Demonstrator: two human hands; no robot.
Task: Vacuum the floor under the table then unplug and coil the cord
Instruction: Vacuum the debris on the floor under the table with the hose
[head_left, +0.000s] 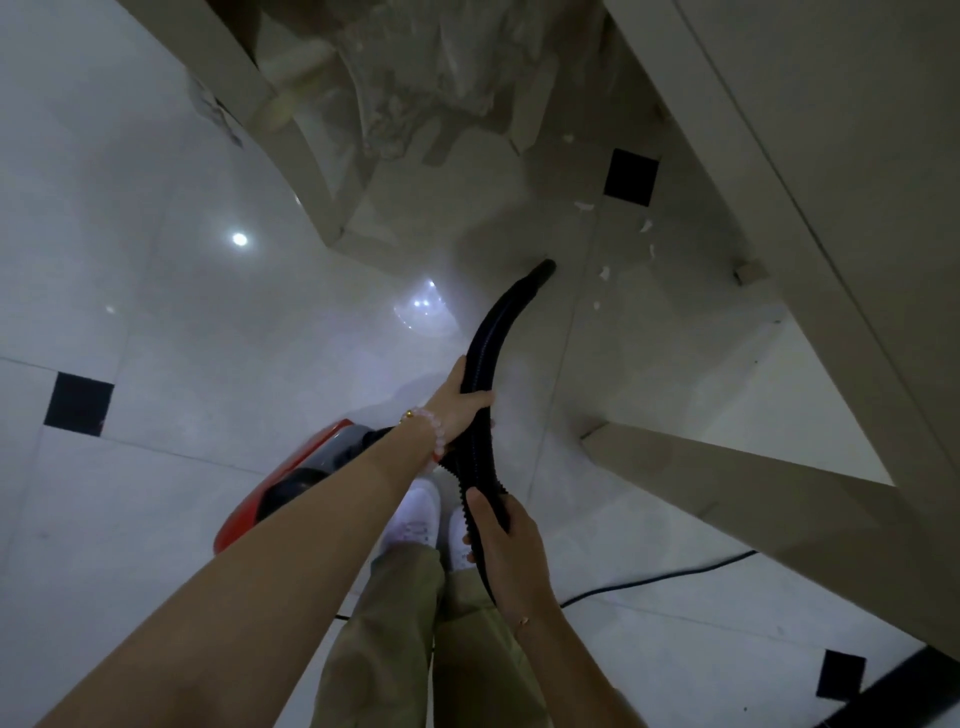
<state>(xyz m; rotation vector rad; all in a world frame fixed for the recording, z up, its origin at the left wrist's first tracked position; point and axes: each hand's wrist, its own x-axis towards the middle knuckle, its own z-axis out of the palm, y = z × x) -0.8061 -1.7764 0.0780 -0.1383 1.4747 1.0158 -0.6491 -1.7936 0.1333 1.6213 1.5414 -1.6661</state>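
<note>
Two hands, left hand and right hand, each curled round one black hose; one red vacuum.

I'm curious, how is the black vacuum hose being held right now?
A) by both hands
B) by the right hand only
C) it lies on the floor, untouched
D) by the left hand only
A: the left hand grips the black hose nearer the nozzle, and the right hand grips it further back.
</note>
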